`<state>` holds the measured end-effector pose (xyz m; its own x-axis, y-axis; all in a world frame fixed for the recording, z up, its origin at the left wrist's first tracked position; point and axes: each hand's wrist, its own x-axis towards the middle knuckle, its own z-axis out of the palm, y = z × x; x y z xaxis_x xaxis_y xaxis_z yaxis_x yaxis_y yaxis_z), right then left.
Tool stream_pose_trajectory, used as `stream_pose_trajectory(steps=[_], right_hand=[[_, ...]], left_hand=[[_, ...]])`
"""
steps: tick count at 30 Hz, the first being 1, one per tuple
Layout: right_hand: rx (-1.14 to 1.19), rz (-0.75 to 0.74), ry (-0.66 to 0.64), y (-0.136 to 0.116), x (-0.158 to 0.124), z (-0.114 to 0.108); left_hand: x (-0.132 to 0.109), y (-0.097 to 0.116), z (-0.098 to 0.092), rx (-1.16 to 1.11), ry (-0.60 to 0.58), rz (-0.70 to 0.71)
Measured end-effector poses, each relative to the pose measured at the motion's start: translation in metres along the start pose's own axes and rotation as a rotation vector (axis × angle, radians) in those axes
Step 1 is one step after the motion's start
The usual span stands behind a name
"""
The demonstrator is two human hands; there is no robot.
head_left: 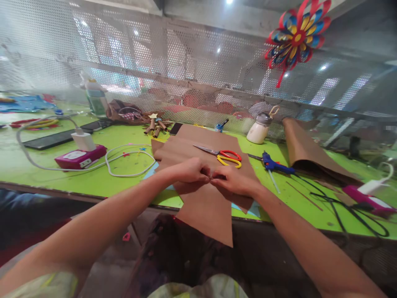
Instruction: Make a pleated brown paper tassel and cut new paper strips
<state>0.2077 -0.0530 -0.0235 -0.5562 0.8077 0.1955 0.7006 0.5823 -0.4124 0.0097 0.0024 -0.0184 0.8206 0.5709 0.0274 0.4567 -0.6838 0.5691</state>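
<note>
My left hand (194, 170) and my right hand (234, 181) meet over the brown paper (207, 209), both with fingers pinched together. Between the fingertips is something small and brownish, too small to make out. Several brown sheets overlap on the green table, and one piece hangs past its front edge. Just beyond my hands, scissors (218, 152) with one red and one yellow handle lie on the paper, their blades pointing left. To the right of my right hand rests a blue glue gun (274, 164) with a pale glue stick.
At left, a white cable runs from a charger in a magenta power strip (81, 157), near a dark phone (52, 139). Small rolled paper tubes (156, 127) lie at the back. A white bottle (258, 128) and a large paper roll (310, 151) stand right, with black cords.
</note>
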Motion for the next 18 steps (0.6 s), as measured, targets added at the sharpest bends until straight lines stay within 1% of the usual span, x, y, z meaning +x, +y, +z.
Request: stream_pose_trajectory(steps=[3,6,12,18], right_hand=[[-0.032,-0.052,-0.009,0.006,-0.002,-0.003],[-0.032,-0.034,-0.026,0.009,-0.004,-0.005],[-0.030,-0.001,-0.070,0.005,-0.007,-0.010],[-0.042,0.000,-0.126,0.009,-0.010,-0.015]], left_hand=[[0.003,-0.003,0.001,0.058,0.040,-0.017],[0.004,-0.005,0.002,0.098,0.054,-0.017],[0.002,-0.003,0.001,0.118,0.026,-0.010],[-0.001,0.003,-0.002,0.150,-0.029,-0.023]])
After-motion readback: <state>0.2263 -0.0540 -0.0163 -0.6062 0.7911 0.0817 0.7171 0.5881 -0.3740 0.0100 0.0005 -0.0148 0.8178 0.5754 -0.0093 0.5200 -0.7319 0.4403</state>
